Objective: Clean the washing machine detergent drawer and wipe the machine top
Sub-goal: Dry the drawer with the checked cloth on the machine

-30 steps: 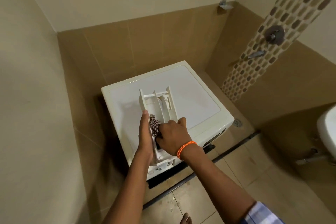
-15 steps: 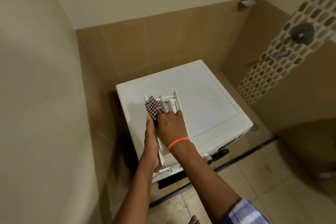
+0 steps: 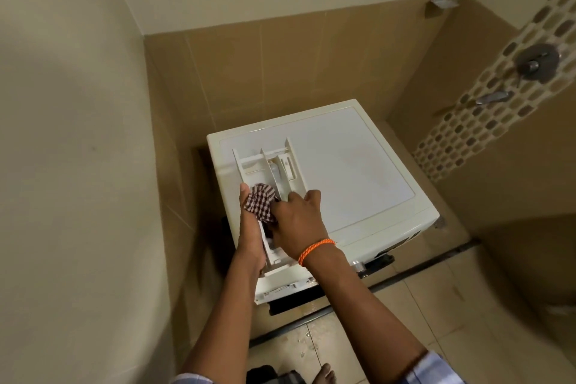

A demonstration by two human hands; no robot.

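The white detergent drawer lies on top of the white washing machine, with its compartments facing up. My left hand grips the drawer's left side wall. My right hand, with an orange band at the wrist, presses a dark checked cloth into the near part of the left compartment. The drawer's near end is hidden under both hands.
The machine stands in a corner of tan tiled walls. A shower valve and spout sit on the mosaic strip at the right. The wet tiled floor lies in front, with my bare foot at the bottom.
The cloth in my right hand has slid back from the drawer's far end toward its near part. The left hand keeps its hold on the drawer's side.
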